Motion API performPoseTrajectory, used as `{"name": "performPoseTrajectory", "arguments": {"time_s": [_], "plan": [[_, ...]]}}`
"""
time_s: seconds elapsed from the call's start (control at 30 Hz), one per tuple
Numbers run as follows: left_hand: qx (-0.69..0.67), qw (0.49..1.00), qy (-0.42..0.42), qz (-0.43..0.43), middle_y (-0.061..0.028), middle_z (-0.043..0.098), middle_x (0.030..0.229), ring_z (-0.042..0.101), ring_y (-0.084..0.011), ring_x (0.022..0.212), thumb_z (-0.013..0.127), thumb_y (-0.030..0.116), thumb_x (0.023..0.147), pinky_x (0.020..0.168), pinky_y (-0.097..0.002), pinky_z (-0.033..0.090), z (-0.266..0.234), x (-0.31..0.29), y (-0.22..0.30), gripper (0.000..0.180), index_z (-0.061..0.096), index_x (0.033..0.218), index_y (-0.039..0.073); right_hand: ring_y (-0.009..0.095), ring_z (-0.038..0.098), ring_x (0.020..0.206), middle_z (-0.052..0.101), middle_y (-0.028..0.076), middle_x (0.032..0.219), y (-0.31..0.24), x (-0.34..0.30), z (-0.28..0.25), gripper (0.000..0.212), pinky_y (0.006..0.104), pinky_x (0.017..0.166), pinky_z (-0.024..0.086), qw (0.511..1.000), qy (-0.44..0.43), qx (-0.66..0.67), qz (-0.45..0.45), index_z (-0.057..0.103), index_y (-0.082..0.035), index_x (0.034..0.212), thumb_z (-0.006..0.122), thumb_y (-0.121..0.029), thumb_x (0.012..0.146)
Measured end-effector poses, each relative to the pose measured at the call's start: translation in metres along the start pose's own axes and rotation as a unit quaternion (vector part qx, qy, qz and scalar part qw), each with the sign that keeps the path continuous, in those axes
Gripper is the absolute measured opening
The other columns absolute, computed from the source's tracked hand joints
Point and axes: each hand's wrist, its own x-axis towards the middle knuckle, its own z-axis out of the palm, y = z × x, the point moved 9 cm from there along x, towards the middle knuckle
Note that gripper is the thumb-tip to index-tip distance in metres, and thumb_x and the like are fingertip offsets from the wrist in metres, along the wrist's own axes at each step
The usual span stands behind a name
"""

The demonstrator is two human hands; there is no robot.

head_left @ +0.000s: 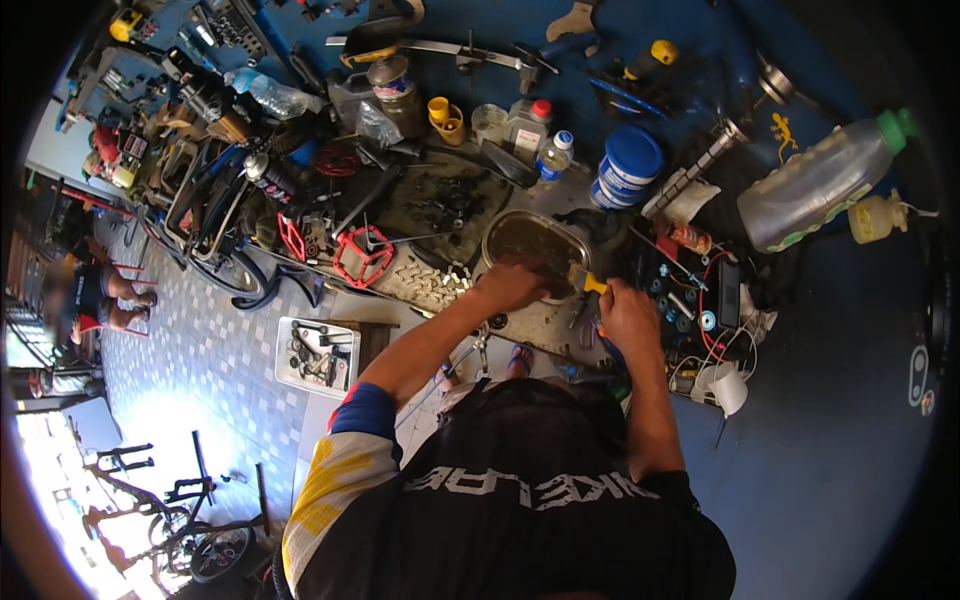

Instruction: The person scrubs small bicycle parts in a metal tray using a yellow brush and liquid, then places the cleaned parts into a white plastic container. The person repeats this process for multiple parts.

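Note:
A metal basin (487, 240) with murky brown liquid stands on the cluttered workbench in front of me. My left hand (512, 287) reaches over its near edge with the fingers curled down; what they hold is hard to make out, only something dark showing by the fingertips. My right hand (628, 312) grips the yellow handle of a brush (594, 284), whose bristle end points left over the basin's right side. Left of the basin lie a silvery chain (430, 284) and a red bike pedal (362, 256).
A blue-lidded tub (628, 166), a small bottle (554, 157) and a grey jug (528, 128) stand behind the basin. Wires and small parts crowd the right side, near a white cup (722, 388). A white tray of parts (318, 354) sits lower left. Another person (100, 292) sits far left.

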Motion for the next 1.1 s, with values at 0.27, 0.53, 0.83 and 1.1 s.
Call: {"name": "performPoseTrajectory", "arguments": {"time_s": [0.27, 0.53, 0.83, 1.1], "plan": [[0.027, 0.998, 0.011, -0.061, -0.0129, 0.065, 0.127, 0.061, -0.0331, 0.119, 0.064, 0.031, 0.095, 0.097, -0.0453, 0.054, -0.015, -0.017, -0.027, 0.028, 0.073, 0.110, 0.008, 0.041, 0.071, 0.087, 0.072, 0.022, 0.088, 0.004, 0.004, -0.010, 0.023, 0.0507, 0.079, 0.056, 0.999, -0.015, -0.033, 0.012, 0.068, -0.003, 0.104, 0.062, -0.022, 0.092], [-0.016, 0.983, -0.046, -0.179, -0.0201, 0.070, 0.108, 0.069, -0.0383, 0.097, 0.067, 0.026, 0.091, 0.085, -0.0493, 0.057, 0.011, -0.008, -0.037, 0.023, 0.073, 0.102, 0.007, 0.039, 0.071, 0.086, 0.072, 0.021, 0.087, 0.011, 0.023, -0.018, 0.022, 0.0509, 0.077, 0.056, 0.999, -0.025, -0.028, 0.000, 0.067, -0.002, 0.101, 0.064, -0.021, 0.092], [0.059, 0.994, 0.082, -0.035, -0.0038, 0.063, 0.114, 0.055, -0.0278, 0.124, 0.079, 0.028, 0.081, 0.093, -0.0427, 0.055, -0.017, 0.006, -0.002, 0.027, 0.073, 0.106, 0.020, 0.040, 0.071, 0.083, 0.072, 0.021, 0.086, -0.012, 0.030, -0.011, 0.020, 0.0513, 0.074, 0.057, 0.999, -0.007, -0.001, -0.053, 0.066, -0.002, 0.097, 0.065, -0.021, 0.092], [0.009, 0.999, -0.016, -0.049, -0.0115, 0.064, 0.121, 0.062, -0.0347, 0.116, 0.072, 0.019, 0.087, 0.093, -0.0468, 0.055, 0.011, 0.012, -0.032, 0.029, 0.070, 0.115, 0.016, 0.040, 0.071, 0.082, 0.072, 0.020, 0.084, -0.010, 0.026, -0.003, 0.021, 0.0509, 0.074, 0.057, 0.998, -0.003, 0.019, -0.055, 0.067, -0.003, 0.099, 0.065, -0.023, 0.092]]}}
